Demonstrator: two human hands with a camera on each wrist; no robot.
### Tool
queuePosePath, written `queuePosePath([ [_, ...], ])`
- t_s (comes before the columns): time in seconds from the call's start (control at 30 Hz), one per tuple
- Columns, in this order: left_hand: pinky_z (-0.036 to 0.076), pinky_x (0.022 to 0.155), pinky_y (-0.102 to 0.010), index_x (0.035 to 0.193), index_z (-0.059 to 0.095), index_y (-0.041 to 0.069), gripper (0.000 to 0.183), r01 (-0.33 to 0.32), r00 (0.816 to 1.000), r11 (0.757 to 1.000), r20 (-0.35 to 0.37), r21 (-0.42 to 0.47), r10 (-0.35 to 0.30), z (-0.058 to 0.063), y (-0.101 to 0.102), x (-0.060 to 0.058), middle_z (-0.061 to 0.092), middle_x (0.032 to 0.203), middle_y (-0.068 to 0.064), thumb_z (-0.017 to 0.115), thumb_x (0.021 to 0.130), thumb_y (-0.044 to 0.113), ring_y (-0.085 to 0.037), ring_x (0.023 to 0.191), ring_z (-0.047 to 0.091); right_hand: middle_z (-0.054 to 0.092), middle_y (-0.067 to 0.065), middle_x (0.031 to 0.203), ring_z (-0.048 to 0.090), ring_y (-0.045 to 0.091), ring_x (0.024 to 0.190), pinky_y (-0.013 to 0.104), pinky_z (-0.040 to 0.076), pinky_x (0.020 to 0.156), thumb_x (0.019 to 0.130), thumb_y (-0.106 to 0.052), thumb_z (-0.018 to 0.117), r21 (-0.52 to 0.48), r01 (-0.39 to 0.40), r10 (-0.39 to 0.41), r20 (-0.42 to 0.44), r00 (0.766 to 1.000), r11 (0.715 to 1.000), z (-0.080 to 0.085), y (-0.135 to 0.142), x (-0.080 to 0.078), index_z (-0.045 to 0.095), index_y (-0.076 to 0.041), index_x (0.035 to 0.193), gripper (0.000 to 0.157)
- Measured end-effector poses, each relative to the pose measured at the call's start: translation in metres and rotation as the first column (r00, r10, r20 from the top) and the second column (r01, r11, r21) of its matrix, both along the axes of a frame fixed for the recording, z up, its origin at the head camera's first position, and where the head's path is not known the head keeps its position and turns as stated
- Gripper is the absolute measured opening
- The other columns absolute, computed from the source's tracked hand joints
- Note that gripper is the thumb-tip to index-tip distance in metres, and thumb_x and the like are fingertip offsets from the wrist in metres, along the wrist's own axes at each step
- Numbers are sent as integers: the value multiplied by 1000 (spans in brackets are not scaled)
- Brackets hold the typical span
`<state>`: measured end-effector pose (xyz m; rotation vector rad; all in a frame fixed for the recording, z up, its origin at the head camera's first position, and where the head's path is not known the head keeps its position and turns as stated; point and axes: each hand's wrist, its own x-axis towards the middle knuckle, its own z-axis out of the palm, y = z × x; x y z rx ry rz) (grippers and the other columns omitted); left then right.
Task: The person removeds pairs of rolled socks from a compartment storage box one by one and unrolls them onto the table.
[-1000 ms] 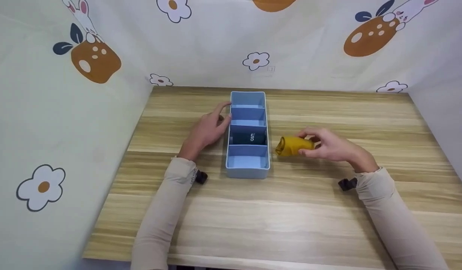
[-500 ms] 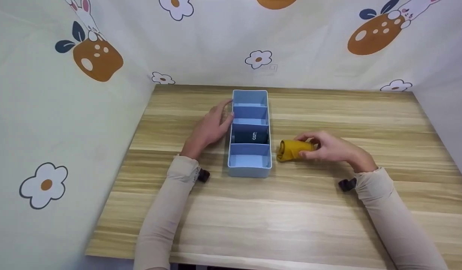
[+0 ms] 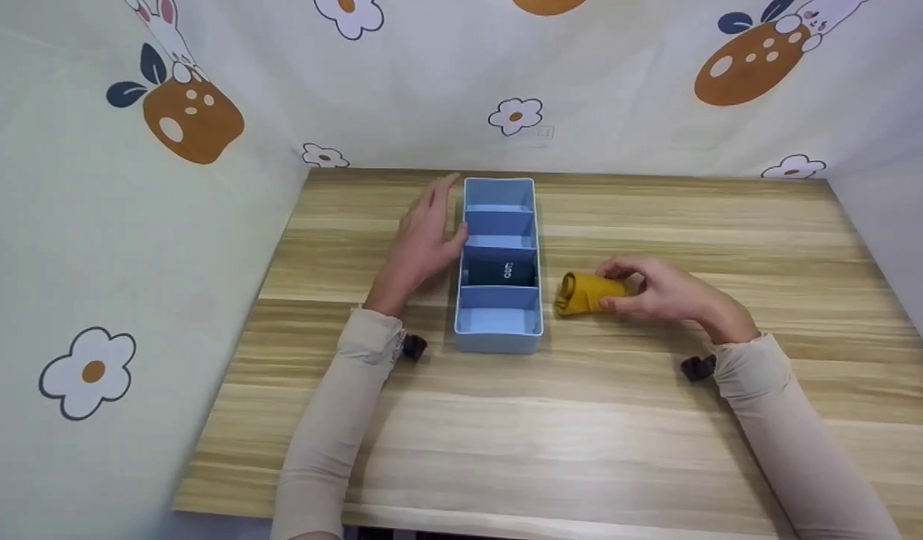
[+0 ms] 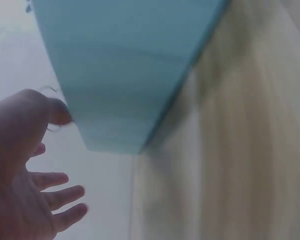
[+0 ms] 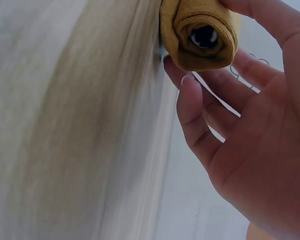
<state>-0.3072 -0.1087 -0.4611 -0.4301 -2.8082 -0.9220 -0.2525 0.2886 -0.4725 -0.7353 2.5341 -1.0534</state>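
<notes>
A long light-blue organizer box [image 3: 498, 343] with several compartments in a row stands on the table. In its second compartment from the front lies a dark roll [image 3: 498, 273] with white lettering. My left hand [image 3: 422, 238] is at the box's left side, fingers spread and extended, the thumb right at the rim; the left wrist view shows the same against the side wall [image 4: 130, 75]. To the right of the box, my right hand [image 3: 660, 291] pinches a rolled mustard-yellow cloth [image 3: 581, 294] between thumb and fingers. Seen end-on, the yellow roll [image 5: 200, 35] is wound in layers with a dark center.
The wood-grain table [image 3: 506, 435] reaches a patterned cloth wall [image 3: 618, 97] at the back, with another wall [image 3: 86, 247] on the left. A dark wrist camera [image 3: 699, 367] is strapped under the right cuff, another under the left.
My left hand has straightened its fingers and slid a little toward the back, its index finger coming off the rim. The yellow roll dipped toward me, then rose slightly in my right hand.
</notes>
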Motion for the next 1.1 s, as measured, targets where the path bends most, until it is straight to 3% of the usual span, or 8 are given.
queuePosePath([
  [0.17,35,131,-49,167,35,20,68,61,997,998,-38,16,-61,20,19,14,46,170,-3,65,106,27,-25,156,45,77,9,122,67,23,106,23,56,84,98,-22,83,17,6,-6,24,1000,1000,5,2,-1,75,-11,131,37],
  [0.3,38,129,-47,163,44,20,59,173,985,985,-16,6,-173,34,38,30,51,166,-2,63,108,28,-24,154,47,77,10,121,66,22,102,24,56,81,100,-20,80,31,-20,19,38,999,999,8,4,-4,74,-10,133,35],
  [0.53,43,125,-42,150,59,19,43,387,922,919,26,-69,-387,49,74,55,61,156,1,64,108,29,-22,148,54,78,14,120,67,21,98,25,57,77,100,-12,76,16,-40,40,21,999,999,6,9,-6,74,-5,133,34],
  [0.67,48,121,-39,147,61,19,42,459,889,882,61,-112,-455,52,99,62,63,155,0,67,107,28,-20,143,59,78,14,120,67,21,101,25,57,80,101,-11,73,27,-61,60,8,998,998,7,13,-6,75,-3,132,31],
  [0.8,52,116,-35,146,62,20,41,479,878,858,94,-185,-470,50,124,63,64,154,0,67,108,32,-19,135,63,77,13,125,66,19,100,23,55,82,104,-12,69,51,-68,66,34,997,996,10,18,-6,74,-4,133,31],
  [0.97,57,101,-31,145,63,16,43,505,863,820,133,-270,-488,43,146,63,68,145,-3,69,107,35,-17,113,65,75,14,131,67,20,98,24,56,81,103,-10,69,49,-74,72,53,996,996,9,20,-7,72,-5,137,35],
  [1.1,58,93,-28,145,63,15,48,534,845,788,204,-306,-494,35,158,62,68,139,-3,74,104,38,-16,109,61,73,15,135,68,22,107,25,56,85,103,-9,70,22,-59,58,47,997,998,6,19,-6,68,-4,142,40],
])
